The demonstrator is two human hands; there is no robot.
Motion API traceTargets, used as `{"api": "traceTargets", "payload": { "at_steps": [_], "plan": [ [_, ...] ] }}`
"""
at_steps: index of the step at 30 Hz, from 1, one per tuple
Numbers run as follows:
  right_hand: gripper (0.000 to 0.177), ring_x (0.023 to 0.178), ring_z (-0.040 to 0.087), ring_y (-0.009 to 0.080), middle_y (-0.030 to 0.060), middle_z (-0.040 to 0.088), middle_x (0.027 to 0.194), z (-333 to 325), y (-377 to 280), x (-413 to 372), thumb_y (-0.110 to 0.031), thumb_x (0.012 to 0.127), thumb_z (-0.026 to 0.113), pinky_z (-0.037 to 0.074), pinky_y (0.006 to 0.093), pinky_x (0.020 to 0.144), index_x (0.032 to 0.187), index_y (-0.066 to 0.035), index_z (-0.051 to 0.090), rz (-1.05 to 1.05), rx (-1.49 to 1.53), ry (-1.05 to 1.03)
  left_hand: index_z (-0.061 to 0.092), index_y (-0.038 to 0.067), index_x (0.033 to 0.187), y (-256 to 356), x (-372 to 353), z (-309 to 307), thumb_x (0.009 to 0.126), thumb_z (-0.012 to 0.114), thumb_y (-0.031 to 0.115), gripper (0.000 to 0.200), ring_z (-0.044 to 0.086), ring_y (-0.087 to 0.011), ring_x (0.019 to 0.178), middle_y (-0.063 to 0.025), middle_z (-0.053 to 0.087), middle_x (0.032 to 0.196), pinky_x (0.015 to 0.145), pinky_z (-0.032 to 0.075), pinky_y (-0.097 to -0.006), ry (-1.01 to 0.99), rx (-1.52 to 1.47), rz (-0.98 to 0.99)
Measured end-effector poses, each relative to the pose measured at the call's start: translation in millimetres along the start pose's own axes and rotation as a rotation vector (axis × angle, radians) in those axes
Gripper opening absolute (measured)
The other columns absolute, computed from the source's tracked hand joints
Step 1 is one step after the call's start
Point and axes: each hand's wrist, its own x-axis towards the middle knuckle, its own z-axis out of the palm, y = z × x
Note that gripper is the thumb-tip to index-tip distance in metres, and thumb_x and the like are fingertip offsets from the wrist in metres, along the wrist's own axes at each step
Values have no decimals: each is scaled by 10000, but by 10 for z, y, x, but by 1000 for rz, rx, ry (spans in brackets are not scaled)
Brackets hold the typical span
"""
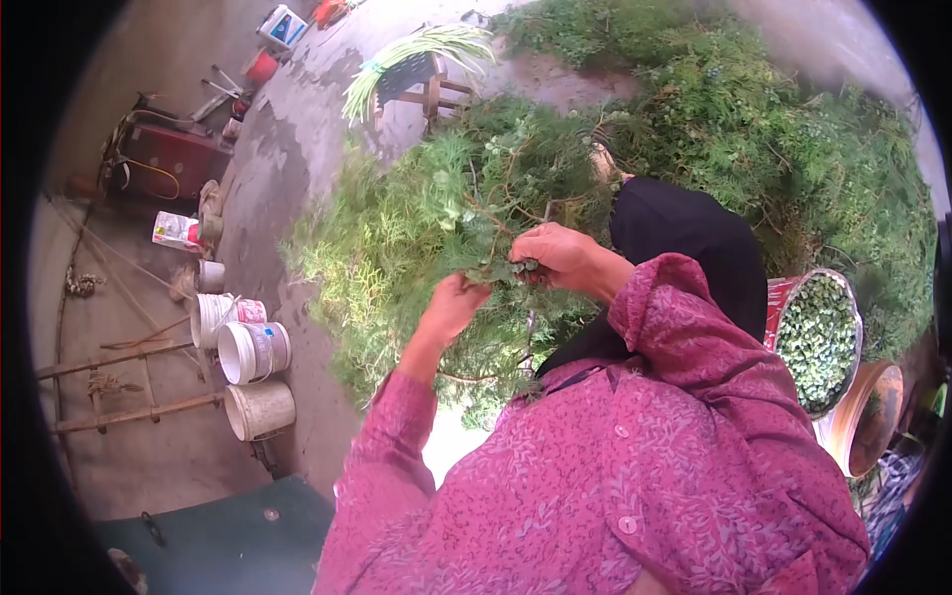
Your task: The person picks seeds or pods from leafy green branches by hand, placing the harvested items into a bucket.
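Note:
In front of my chest, both hands are at a leafy evergreen branch (476,213) with flat, feathery sprays. My left hand (456,305) has its fingers pinched together on a green sprig of it. Just to the right and a little higher, my right hand (560,253) is curled closed, with small dark green cones (526,268) showing at its fingers. How many cones it holds is hidden. By my right side stands a red bucket (783,309) filled with small green cones (818,342).
Cut evergreen branches (734,129) are heaped ahead and to the right. A stool (412,79) carries a bundle of long green stalks (436,42). White buckets (255,352) line the left side near a wooden ladder (139,387). An orange-brown pot (865,421) stands behind the red bucket.

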Motion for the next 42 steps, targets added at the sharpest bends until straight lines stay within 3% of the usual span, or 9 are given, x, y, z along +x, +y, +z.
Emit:
{"api": "traceTargets", "payload": {
  "at_steps": [3,5,6,8,11,12,18,30,42],
  "plan": [
    [116,556,499,107,8,519,630,29,22,-81,-56,759,558,421,260,526,644,-49,561,-5,50,-18,423,0,1226,98,246,91,843,551,216,458,512,-188,1043,-119,527,1169,910,394,-315,-52,222,226],
    [115,556,501,105,6,519,632,-5,25,-135,-54,762,558,424,259,525,647,-51,560,-14,88,-13,409,71,1240,207,444,122,793,636,167,510,495,-167,1052,-73,492,1197,901,399,-295,-53,897,369],
    [110,555,501,105,5,519,634,-20,17,-158,-57,765,558,423,259,514,655,-52,561,-23,102,-26,409,71,1240,249,512,164,793,636,167,510,495,-167,1052,-73,492,1197,901,399,-295,-62,895,374],
    [106,553,502,104,4,520,637,-51,-11,-202,-59,767,558,423,260,504,662,-53,562,-34,113,-31,446,56,1205,322,628,263,758,672,127,506,490,-150,1040,-53,511,1170,899,395,-294,-429,46,347],
    [103,551,498,146,19,491,633,-82,-24,-224,-81,751,563,417,310,461,654,-57,538,-38,119,46,436,43,1234,-419,1290,-97,751,661,117,538,489,-154,991,-67,538,1141,886,382,-290,-381,349,261],
    [78,567,503,145,20,493,636,-106,-11,-205,-80,748,566,427,324,476,678,-55,544,-25,152,37,489,25,1158,-144,1049,67,749,665,110,453,499,-165,941,-46,557,1082,839,397,-281,-403,13,141],
    [58,573,545,120,38,587,685,-62,-104,-317,-115,783,552,456,275,514,785,-65,583,-2,254,-32,503,31,1108,303,541,246,763,656,75,380,508,-160,925,-34,572,997,799,410,-287,-286,-235,79],
    [179,603,584,104,0,609,716,-48,-200,-393,-279,768,600,456,278,525,877,-137,585,110,227,4,580,-5,963,442,312,130,782,640,129,233,614,-171,726,-89,627,845,621,510,-283,-208,-405,72],
    [279,638,584,148,36,583,734,-88,-212,-362,-385,863,511,450,305,529,900,-115,569,-66,305,-165,596,11,900,546,289,428,786,643,133,173,550,-125,638,-53,617,809,558,440,-242,-4,-512,92]
  ]
}}
